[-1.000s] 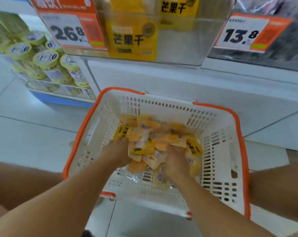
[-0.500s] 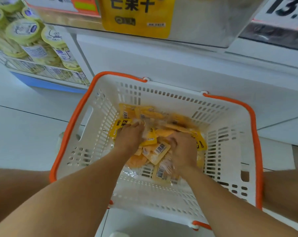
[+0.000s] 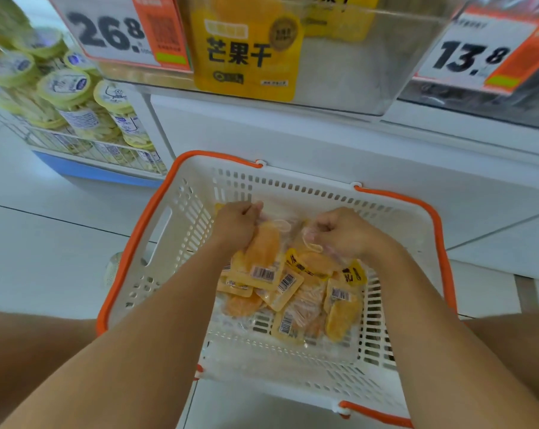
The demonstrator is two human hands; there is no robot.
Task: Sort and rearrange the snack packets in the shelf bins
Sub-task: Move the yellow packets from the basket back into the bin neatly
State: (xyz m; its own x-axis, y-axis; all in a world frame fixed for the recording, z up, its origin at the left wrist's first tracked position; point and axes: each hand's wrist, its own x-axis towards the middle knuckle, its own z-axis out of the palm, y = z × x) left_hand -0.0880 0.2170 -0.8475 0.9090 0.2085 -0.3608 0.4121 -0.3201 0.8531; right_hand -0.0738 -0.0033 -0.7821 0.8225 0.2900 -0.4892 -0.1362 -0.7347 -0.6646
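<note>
Since the earlier frame both hands have come up from the pile, each now lifting a bunch of packets toward the basket's far wall. Left hand is closed in a fist on a clutch of mango packets; right hand is fisted on a second clutch, clear wrapper edges bunched in the fingers. Remaining loose packets lie on the floor of the white basket, mostly centre to right side, barcodes up. The clear shelf bin above the far edge holds only a large mango bag up front, rest looks mostly empty. Judgement: early to mid stage. Packets gathered, none of these placed in the bin yet; basket still needs clearing.
</note>
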